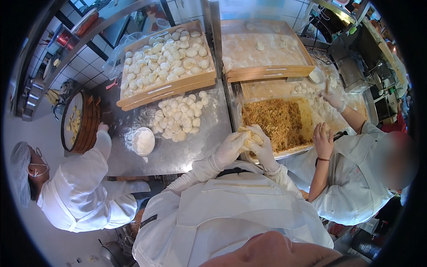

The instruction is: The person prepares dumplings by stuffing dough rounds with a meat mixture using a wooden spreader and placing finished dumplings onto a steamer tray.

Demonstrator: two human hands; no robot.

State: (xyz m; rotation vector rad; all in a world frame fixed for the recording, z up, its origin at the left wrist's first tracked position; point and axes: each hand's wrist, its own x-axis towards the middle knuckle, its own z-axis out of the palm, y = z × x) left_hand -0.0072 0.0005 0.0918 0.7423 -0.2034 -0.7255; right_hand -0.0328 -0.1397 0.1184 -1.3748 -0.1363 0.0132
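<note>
Close in front of my chest, my left hand [230, 147] and my right hand [264, 148] come together, both in pale gloves. Their fingers are curled around a small yellowish piece of dough [248, 142], mostly hidden by the fingers. The glove fingertips look stained yellow. Just beyond and to the right of my hands is a rectangular tub [307, 116] of brown, chopped filling [273, 116]. A heap of small round dough pieces [178, 115] lies on the steel table [133, 110] to the left.
Stacked wooden trays [170, 90] hold many flattened dough rounds at back left; another wooden tray [263, 50] is at back right. A bowl of flour [143, 142] and bamboo steamer [87, 123] stand left. Co-workers [80, 197] [350, 170] flank me, the right one reaching over dough pieces [303, 89].
</note>
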